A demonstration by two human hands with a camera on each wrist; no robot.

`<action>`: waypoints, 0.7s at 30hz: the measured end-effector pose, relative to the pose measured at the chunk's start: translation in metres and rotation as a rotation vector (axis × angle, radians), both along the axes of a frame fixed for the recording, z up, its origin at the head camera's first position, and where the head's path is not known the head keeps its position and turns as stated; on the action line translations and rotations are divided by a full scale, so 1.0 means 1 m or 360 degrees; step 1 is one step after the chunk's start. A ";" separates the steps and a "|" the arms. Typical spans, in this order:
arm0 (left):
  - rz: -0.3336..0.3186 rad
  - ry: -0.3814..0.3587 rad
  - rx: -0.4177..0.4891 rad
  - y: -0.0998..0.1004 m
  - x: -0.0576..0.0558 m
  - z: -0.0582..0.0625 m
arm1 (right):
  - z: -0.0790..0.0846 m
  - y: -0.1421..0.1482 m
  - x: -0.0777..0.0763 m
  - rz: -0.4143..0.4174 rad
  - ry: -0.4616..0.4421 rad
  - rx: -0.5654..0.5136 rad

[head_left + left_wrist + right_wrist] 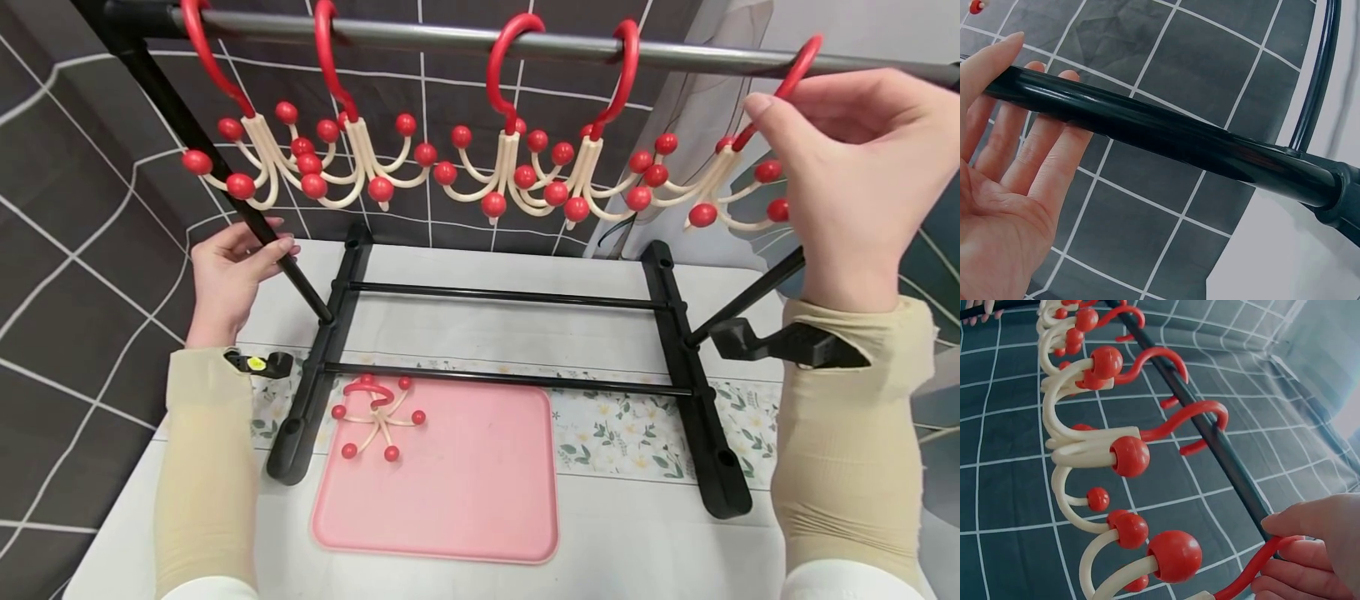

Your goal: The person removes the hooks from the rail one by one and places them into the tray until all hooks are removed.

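Note:
My right hand pinches the red hook of the rightmost hanger between thumb and fingers, right at the rack's top bar. This hanger has cream, upcurved arms tipped with red balls; in the right wrist view its red hook lies under the thumb. To its left, several matching hangers hang from the bar by their hooks. My left hand holds the rack's black left post, thumb on one side and fingers behind it. One more hanger lies on the pink tray.
The black rack's feet stand on a white table with a floral strip, joined by two crossbars. The tray sits in front, partly between the feet. Dark grid-patterned cloth covers the left side and back. A pale curtain hangs at the back right.

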State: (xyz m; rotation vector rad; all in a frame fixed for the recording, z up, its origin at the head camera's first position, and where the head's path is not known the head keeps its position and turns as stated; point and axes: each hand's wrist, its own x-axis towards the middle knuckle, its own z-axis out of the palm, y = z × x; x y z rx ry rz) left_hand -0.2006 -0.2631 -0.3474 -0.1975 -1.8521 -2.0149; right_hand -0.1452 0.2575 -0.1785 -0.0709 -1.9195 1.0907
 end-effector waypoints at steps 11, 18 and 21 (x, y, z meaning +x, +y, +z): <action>-0.0001 0.0007 -0.0003 -0.001 -0.001 -0.001 | 0.001 0.008 -0.001 -0.0043 -0.0035 -0.0014; -0.0018 -0.0006 0.0008 -0.001 -0.002 -0.001 | 0.009 0.016 0.005 -0.0049 -0.0112 -0.0177; -0.0023 -0.0005 0.0015 -0.001 -0.003 -0.001 | 0.011 0.023 0.010 -0.0072 -0.0200 -0.0251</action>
